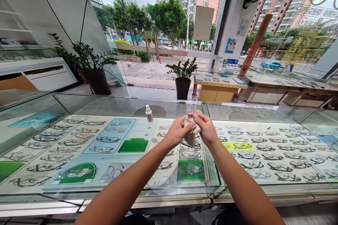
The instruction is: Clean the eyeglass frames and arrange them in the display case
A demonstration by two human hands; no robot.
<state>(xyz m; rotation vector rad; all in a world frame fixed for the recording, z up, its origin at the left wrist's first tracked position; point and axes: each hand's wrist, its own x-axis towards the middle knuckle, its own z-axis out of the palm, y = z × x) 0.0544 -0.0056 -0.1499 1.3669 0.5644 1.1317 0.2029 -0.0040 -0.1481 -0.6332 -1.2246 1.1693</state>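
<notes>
Over the glass display counter [182, 191], my two hands meet in front of me around a pale beige cloth [191, 137]. My left hand [179, 130] is closed on the cloth from the left, its thumb pressing on it. My right hand [207, 128] pinches the cloth's upper right side, fingers bent together. Thin wire-like lines show just above the fingertips, perhaps part of an eyeglass frame, but I cannot make them out. The cloth's lower end hangs free. A small white spray bottle [149, 114] stands upright on the glass, left of my hands.
Under the glass lie rows of eyeglasses [107, 139] and green display cards [133, 145]. A seam between two counter sections runs near my right forearm. Beyond stand potted plants [182, 82], a low wooden display table [220, 88] and large windows facing a street.
</notes>
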